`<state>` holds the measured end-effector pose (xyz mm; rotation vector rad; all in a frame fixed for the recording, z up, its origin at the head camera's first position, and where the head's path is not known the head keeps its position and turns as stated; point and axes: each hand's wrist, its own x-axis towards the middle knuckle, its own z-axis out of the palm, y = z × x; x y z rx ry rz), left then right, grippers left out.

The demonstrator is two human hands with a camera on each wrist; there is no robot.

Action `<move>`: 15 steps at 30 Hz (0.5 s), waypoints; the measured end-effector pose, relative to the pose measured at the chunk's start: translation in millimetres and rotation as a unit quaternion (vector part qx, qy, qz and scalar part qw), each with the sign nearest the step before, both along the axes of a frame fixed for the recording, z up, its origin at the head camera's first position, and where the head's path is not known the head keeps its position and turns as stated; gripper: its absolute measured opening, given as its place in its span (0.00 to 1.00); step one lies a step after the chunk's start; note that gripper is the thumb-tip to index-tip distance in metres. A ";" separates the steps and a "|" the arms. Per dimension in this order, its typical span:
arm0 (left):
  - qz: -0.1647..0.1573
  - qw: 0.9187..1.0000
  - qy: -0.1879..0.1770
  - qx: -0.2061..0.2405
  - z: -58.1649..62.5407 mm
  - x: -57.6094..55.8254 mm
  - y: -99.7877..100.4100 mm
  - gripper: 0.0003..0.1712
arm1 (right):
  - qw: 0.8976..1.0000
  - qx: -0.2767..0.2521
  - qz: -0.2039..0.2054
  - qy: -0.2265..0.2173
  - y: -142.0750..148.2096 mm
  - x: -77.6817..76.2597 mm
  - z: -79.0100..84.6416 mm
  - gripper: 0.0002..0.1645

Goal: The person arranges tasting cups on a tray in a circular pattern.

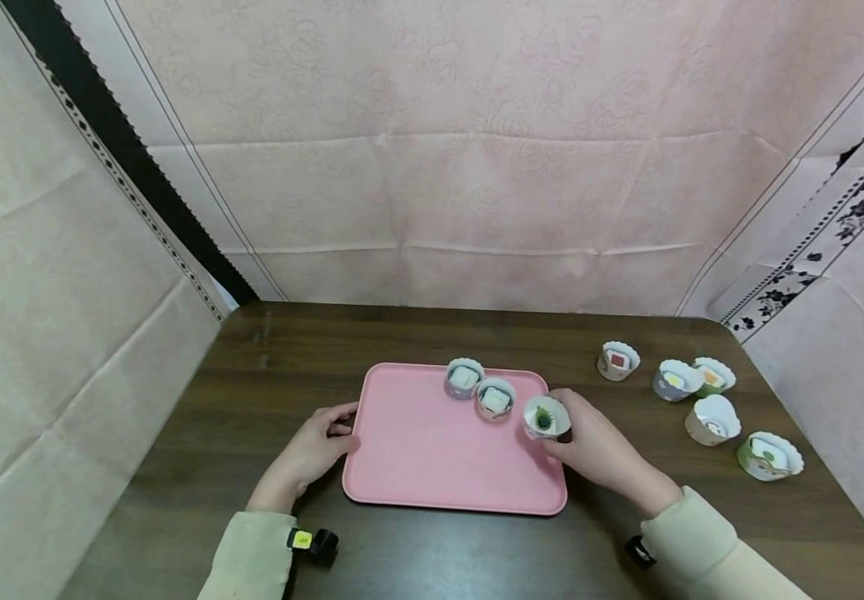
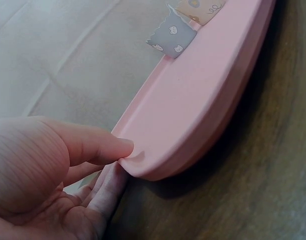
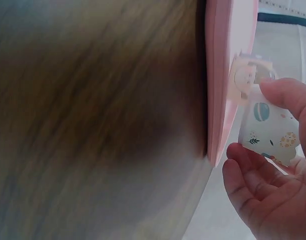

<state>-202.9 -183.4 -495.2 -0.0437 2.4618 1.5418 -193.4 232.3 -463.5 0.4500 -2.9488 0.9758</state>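
A pink tray (image 1: 432, 467) lies on the wooden table, its left edge pinched between the thumb and fingers of my left hand (image 1: 315, 450). The left wrist view shows the thumb on top of the tray rim and fingers below. My right hand (image 1: 600, 442) grips a white patterned paper baking cup (image 3: 267, 125) over the tray's right side. In the head view a small green plant-like piece (image 1: 544, 418) shows inside that cup. Toward the tray's back stand a grey-blue cup (image 1: 461, 392) and a peach cup (image 1: 485, 411), side by side, each with a pale block inside.
Several more scalloped paper cups stand on the table to the right, including a red-marked one (image 1: 615, 371), a blue one (image 1: 667, 392) and a green one (image 1: 750, 467). Pale patterned cloth (image 1: 432, 192) hangs behind the table (image 1: 432, 558) and along both sides.
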 end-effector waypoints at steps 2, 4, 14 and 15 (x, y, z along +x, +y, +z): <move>0.000 1.000 0.000 0.001 0.2 0.2 -0.1 0.31 | 1.000 0.002 0.006 -0.011 -5.0 1.0 0.0 0.37; 0.000 1.000 0.001 0.000 0.3 0.2 -0.3 0.31 | 1.000 0.002 0.009 -0.020 -9.6 1.3 -0.5 0.37; 0.000 1.000 0.002 0.002 0.6 0.7 0.2 0.31 | 0.999 -0.006 0.013 -0.044 -22.5 -2.0 -8.1 0.37; -0.001 1.000 0.002 0.003 0.6 0.7 0.2 0.31 | 0.999 -0.007 0.014 -0.042 -23.1 -2.4 -8.5 0.36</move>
